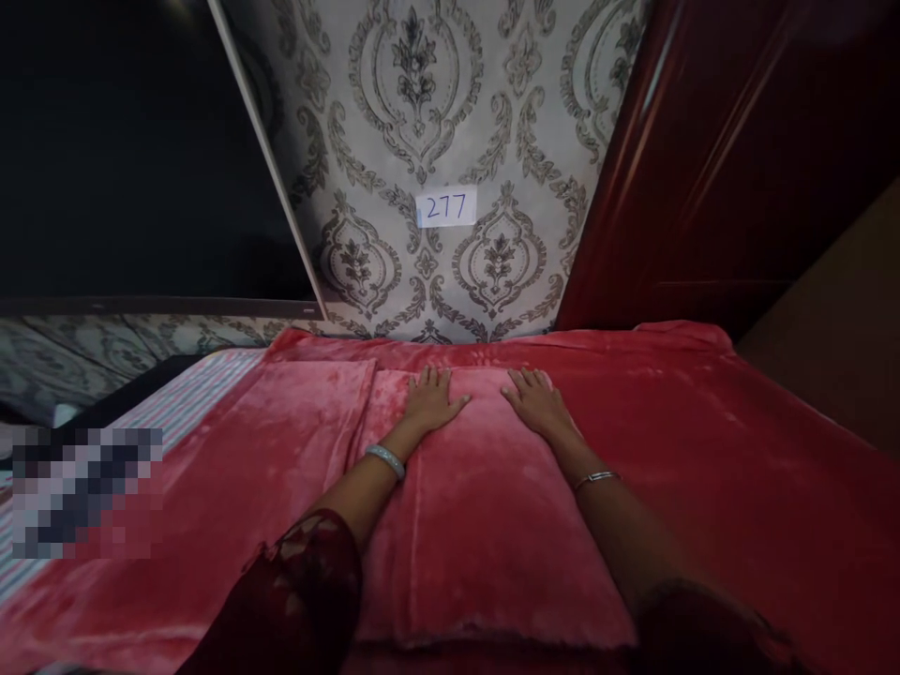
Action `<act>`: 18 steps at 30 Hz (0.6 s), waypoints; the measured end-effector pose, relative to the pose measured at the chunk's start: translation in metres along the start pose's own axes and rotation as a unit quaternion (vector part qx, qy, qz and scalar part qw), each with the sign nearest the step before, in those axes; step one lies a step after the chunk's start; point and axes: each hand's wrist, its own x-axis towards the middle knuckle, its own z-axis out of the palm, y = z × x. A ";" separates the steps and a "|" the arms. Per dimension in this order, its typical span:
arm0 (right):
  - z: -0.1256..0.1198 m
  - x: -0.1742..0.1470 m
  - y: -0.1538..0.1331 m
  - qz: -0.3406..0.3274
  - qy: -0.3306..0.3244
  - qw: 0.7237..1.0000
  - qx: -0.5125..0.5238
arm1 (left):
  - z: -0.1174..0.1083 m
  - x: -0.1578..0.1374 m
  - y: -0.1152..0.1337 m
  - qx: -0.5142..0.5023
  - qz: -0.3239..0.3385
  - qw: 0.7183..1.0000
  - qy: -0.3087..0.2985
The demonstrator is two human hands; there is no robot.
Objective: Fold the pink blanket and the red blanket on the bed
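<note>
A plush red blanket lies spread before me, its middle part folded over into a long panel. My left hand rests flat near the far edge of that folded panel, fingers stretched out. On the same panel, close to its far right corner, my right hand is also pressed flat with its fingers spread. Neither hand grips the cloth. To the left, another layer of the blanket lies flat beside the folded panel, and on the right a single broad stretch reaches outward.
A striped cloth shows under the blanket at the left. Behind stands a patterned wall bearing a paper label marked 277. A large dark screen is at the left, a glossy dark red panel at the right. One patch at lower left is pixelated.
</note>
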 end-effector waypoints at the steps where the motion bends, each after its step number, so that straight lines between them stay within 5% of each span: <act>1: 0.001 -0.001 0.000 -0.002 0.003 1.000 -0.004 | 0.000 -0.001 0.000 -0.005 0.001 1.000 0.000; 5: 0.003 -0.004 0.000 -0.001 0.014 1.000 -0.020 | -0.005 -0.002 0.002 -0.051 0.005 0.998 -0.022; 10: 0.001 -0.005 -0.001 0.008 -0.001 1.000 -0.020 | -0.040 -0.020 -0.013 -0.100 0.007 0.994 -0.039; 14: 0.000 -0.006 -0.001 0.008 0.001 1.000 -0.018 | -0.064 -0.069 -0.053 -0.078 0.005 0.997 -0.009; 18: 0.002 -0.007 -0.002 0.009 0.003 1.000 -0.017 | -0.053 -0.133 -0.090 -0.011 -0.082 0.996 -0.018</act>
